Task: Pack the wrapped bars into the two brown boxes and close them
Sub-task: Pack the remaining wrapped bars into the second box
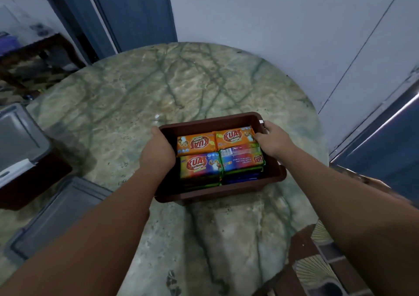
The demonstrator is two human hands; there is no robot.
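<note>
A: What's the biggest thing here?

B: A round table (140, 105) of polished stone, greenish-beige with dark veins. Off its rim at 8 o'clock lie grey rectangular lids (61, 214), smooth and plastic-looking.

A: And the container?

B: One brown box (208, 122) sits near the table's middle, rectangular with rounded corners, smooth plastic, lid off. Inside are glossy wrapped bars in four stacks: two orange bars (196, 145) on top toward 12 o'clock, two blue-and-red bars (199, 164) on top toward 6 o'clock, one flipped to show its barcode.

A: The hands?

B: The left hand (157, 152) grips the box's rim at 9 o'clock, thumb outside, fingers curled down inside the wall. The right hand (271, 140) holds the corner at 2 o'clock, its fingers curled over the rim and touching the nearest orange bar.

A: Anything smaller?

B: A patterned tile floor (322, 270) at 5 o'clock.
</note>
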